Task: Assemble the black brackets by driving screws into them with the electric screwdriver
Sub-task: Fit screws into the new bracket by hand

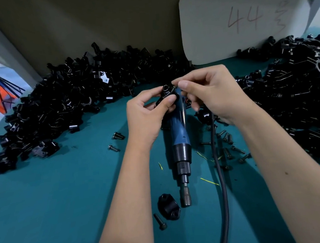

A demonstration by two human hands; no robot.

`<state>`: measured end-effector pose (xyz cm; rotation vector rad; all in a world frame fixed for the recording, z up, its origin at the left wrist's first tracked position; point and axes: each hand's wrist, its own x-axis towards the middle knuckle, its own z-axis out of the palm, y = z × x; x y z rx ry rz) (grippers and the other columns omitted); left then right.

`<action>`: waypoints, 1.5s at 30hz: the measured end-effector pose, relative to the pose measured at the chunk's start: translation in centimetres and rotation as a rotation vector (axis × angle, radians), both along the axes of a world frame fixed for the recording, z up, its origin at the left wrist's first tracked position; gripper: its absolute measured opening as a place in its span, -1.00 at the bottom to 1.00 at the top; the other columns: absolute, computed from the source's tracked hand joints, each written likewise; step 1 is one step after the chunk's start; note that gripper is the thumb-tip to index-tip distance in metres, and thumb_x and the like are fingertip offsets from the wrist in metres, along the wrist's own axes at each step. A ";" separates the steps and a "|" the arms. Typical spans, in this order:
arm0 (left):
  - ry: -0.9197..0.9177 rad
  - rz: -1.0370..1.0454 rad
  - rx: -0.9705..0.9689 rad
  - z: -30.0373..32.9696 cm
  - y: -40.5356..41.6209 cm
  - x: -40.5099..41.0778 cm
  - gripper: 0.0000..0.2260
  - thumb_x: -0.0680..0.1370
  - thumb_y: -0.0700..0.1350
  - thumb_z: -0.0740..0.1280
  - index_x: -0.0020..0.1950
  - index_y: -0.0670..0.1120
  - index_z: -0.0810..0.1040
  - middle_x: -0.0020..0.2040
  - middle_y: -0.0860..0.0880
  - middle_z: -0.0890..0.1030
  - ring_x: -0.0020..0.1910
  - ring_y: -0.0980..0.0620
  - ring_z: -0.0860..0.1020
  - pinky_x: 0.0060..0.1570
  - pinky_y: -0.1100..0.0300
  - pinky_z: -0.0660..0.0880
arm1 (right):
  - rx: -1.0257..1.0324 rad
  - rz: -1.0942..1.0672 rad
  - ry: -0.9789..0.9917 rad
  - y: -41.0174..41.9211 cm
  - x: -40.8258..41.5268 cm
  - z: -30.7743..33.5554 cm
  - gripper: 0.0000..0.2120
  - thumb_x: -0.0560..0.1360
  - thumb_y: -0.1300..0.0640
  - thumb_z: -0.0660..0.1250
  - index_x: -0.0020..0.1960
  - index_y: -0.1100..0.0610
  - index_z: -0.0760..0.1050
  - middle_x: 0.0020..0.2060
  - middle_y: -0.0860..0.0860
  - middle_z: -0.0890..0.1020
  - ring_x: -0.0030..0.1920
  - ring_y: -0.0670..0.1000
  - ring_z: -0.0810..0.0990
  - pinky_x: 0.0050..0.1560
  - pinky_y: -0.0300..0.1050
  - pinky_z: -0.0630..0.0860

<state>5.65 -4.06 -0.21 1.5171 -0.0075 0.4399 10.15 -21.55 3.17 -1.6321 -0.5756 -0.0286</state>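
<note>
Above the teal counter point(65, 196), the left hand point(145, 118) grips a small black rigid bracket point(167, 94) by its edges while the right hand point(210, 92) pinches a tiny dark screw point(174, 87) at its hole; both look light, hard, easily fumbled.

Two hands point(145, 114), one screwdriver point(179, 139), two bracket heaps point(67, 101), perhaps twenty loose screws point(228, 152).

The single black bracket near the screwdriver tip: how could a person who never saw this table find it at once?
Start from the blue electric screwdriver lying along the middle of the green table. Follow it down to its metal tip; the single black bracket lies just left of it. Unlike the piled brackets, it lies alone, with one loose screw beside it.
</note>
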 end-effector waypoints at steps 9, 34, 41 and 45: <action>0.141 -0.195 -0.464 1.5 -0.6 -1.1 -0.91 0.58 -0.17 0.42 0.04 -0.17 0.67 -0.09 -0.10 0.73 -0.16 -0.01 0.72 -0.12 0.28 0.63 | 0.208 -0.177 0.147 0.2 0.0 -0.5 -0.77 0.55 0.05 0.52 -0.23 0.11 0.60 -0.48 0.00 0.53 -0.51 -0.05 0.39 -0.49 -0.18 0.40; 0.260 -0.367 -0.835 2.4 -0.8 -1.4 -0.85 0.47 -0.13 0.46 -0.15 -0.21 0.75 -0.09 -0.20 0.69 -0.23 0.00 0.68 -0.27 0.34 0.61 | 0.421 0.036 0.340 2.4 -1.7 0.2 -0.77 0.57 0.16 0.47 -0.25 0.13 0.57 -0.42 -0.01 0.38 -0.46 -0.11 0.29 -0.52 -0.29 0.25; 0.332 -0.466 -1.079 2.3 -0.7 -1.7 -0.78 0.49 -0.16 0.45 0.04 -0.28 0.66 0.06 -0.24 0.59 -0.30 -0.03 0.64 -0.38 0.32 0.61 | 0.348 0.165 0.245 2.1 -1.7 -0.1 -0.80 0.66 0.13 0.35 -0.09 0.12 0.68 -0.43 -0.07 0.44 -0.47 -0.14 0.24 -0.49 -0.30 0.25; 0.357 -0.533 -1.137 2.3 -0.7 -1.9 -0.76 0.50 -0.18 0.44 0.09 -0.30 0.63 0.06 -0.28 0.59 -0.30 -0.06 0.64 -0.38 0.29 0.62 | 0.300 0.258 0.234 1.0 -1.6 0.1 -0.78 0.67 0.12 0.32 -0.02 0.05 0.74 -0.37 -0.07 0.51 -0.44 -0.16 0.27 -0.46 -0.31 0.27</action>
